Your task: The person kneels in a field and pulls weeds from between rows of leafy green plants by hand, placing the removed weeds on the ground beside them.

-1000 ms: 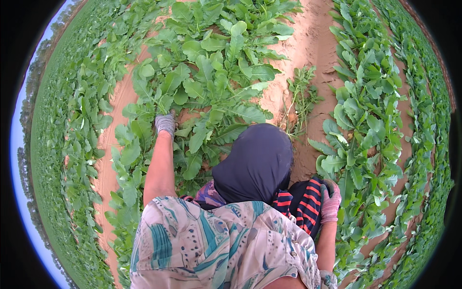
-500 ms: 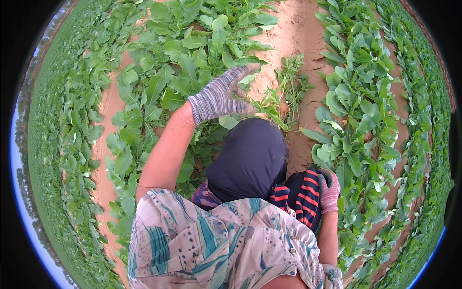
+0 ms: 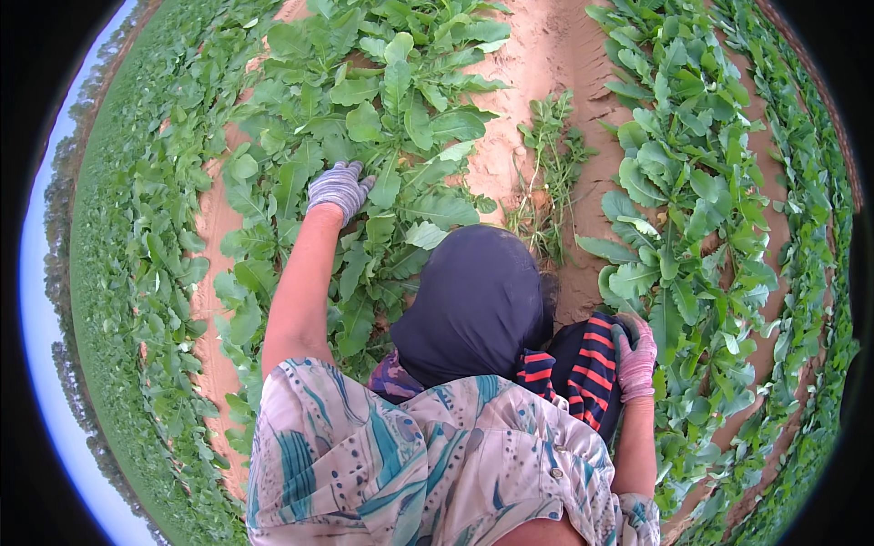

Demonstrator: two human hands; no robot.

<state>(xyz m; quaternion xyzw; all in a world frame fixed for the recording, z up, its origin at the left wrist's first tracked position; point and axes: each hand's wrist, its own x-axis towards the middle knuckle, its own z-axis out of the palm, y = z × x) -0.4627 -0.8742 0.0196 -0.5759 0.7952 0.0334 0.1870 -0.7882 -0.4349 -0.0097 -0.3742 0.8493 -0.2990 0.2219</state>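
Note:
My left hand (image 3: 340, 189), in a grey-and-white striped knit glove, is down among the broad green leaves (image 3: 369, 123) of the crop row on the left. Its thumb stands apart from the bent fingers, whose tips are partly hidden by foliage; I see nothing held. My right hand (image 3: 635, 357), in a pinkish glove, lies over red-and-black striped cloth (image 3: 590, 369) at what looks like my bent knee, fingers laid along it. In the furrow ahead lies a loose heap of thin-stemmed weeds (image 3: 551, 173), apart from both hands.
A large rounded dark navy cloth shape (image 3: 473, 305) sits in front of my patterned shirt (image 3: 419, 446). Another leafy row (image 3: 660, 182) runs along the right. Between the rows is a sandy furrow (image 3: 583, 55), with more crop rows to both sides.
My left hand has moved from over the weeds in the furrow leftward and down into the crop leaves. Weeds beneath it now lie in the heap. The right hand stays on the striped cloth.

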